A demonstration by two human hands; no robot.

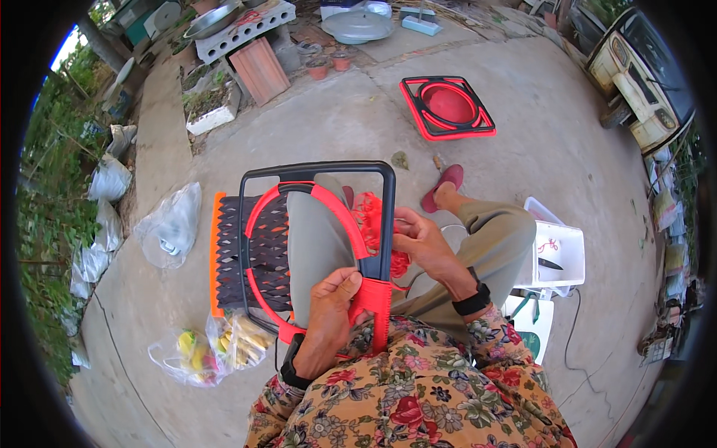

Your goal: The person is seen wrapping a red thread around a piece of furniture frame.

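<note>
A black square frame (386, 201) with a round ring inside lies tilted across my lap. Red strap (337, 210) wraps much of the ring, with black parts showing between. My left hand (334, 302) is closed at the frame's near right corner, its thumb pressing the red webbing (379, 302) wound there. Beside the frame's right bar, my right hand (427, 243) has its fingers bent together, seemingly on the red strap; the fingertips are partly hidden. A loose bundle of red strap (367, 213) shows behind that bar, between my legs.
A red-and-black square piece (452, 108) lies ahead on the concrete. Left of my leg is a black woven panel with an orange edge (218, 254). Plastic bags hold fruit (196, 351). At right, a white tub (567, 257) contains a dark blade-like tool; a vehicle (638, 82) stands beyond.
</note>
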